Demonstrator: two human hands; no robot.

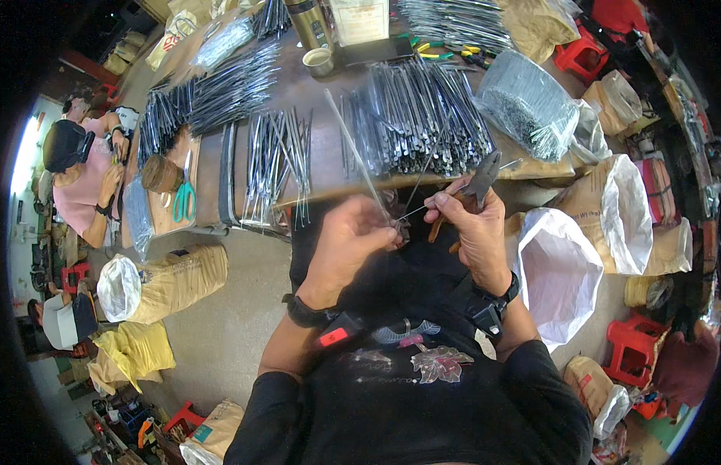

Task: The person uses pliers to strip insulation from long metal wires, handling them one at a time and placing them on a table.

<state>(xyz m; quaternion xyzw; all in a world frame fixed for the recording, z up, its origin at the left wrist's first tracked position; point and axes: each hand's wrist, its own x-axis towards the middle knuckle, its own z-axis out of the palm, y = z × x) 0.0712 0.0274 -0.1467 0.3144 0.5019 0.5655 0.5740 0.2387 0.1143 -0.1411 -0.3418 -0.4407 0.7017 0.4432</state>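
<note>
My left hand [349, 244] is closed around a long, thin metal rod [349, 139] that slants up to the left over the table edge. My right hand [478, 232] is closed around pliers [483, 180], their grey jaws pointing up and orange-brown handles below. Between its thumb and forefinger it also pinches a thin metal piece [413, 211] reaching toward my left fingertips. Exactly how this piece meets the rod is too small to tell. Beyond my hands lies a dense pile of dark metal rods [422, 116]; a looser group [275, 167] lies to the left.
On the wooden table [318, 167] are teal-handled scissors [184, 203], a cup [319, 62], a flask [308, 27] and a plastic-wrapped bundle [523, 97]. An open white-lined sack [558, 271] stands at my right. A person in pink [81, 182] works at the left.
</note>
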